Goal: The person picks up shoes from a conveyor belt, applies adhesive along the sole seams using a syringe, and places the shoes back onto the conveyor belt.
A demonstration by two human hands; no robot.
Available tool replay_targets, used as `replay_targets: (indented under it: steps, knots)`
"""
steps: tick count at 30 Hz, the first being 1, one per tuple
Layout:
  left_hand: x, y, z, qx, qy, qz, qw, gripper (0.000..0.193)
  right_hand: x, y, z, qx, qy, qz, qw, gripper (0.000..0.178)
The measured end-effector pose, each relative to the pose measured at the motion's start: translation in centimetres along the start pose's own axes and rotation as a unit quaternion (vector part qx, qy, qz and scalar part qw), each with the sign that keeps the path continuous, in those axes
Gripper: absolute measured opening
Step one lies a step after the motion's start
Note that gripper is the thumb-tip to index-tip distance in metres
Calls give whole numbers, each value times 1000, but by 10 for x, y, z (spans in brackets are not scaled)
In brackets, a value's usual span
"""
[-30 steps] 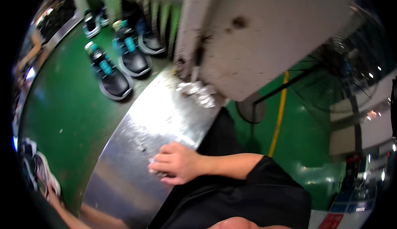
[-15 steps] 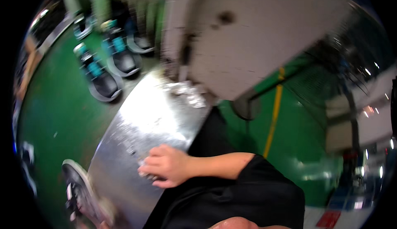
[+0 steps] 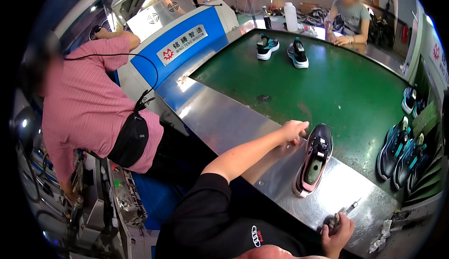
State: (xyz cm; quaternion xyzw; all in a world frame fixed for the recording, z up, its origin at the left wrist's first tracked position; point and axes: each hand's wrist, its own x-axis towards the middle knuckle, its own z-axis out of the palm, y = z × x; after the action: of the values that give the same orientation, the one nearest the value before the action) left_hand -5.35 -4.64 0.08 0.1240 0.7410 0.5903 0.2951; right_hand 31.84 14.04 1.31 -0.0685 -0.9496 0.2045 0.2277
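A dark shoe with pink trim and a pale sole (image 3: pixel 318 153) stands on the metal ledge, its toe pointing away over the green belt. My left hand (image 3: pixel 294 131) is beside the shoe's left side, fingers partly bent and apart, with nothing visible in it. Lower right, my right hand (image 3: pixel 338 236) rests on the ledge with its fingers curled around a small grey crumpled lump (image 3: pixel 334 221). Just beyond those fingers lies a thin, clear, pen-like piece (image 3: pixel 351 207). The palm side of my right hand is hidden.
Two teal-and-black shoes (image 3: pixel 298 54) stand far along the green belt (image 3: pixel 224 79). Several more shoes (image 3: pixel 394 151) line its right side. Crumpled foil (image 3: pixel 381 236) lies at the ledge's right end. A co-worker in pink (image 3: pixel 93 104) stands at left; another person (image 3: pixel 351 18) sits across.
The view has swung left from the ledge's right end to the whole belt. The pink-trimmed shoe, earlier at the lower left edge, now shows fully. My right hand still covers the grey lump.
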Motion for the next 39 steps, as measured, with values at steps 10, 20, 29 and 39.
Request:
replay_targets:
  steps: [10,20,29,39]
  knots:
    - [33,43,60,306,1,46,951,63,-34,59,9,286,2,163,944,29]
    - [-22,63,104,-135,-64,139,979,54,-56,67,-31,308,53,268,911,60]
    - [-49,31,125,-515,-189,71,833,44,-58,71,-55,389,106,292,867,54]
    - [-51,16,107,-528,-262,-50,806,40,-44,35,-62,360,75,377,850,53]
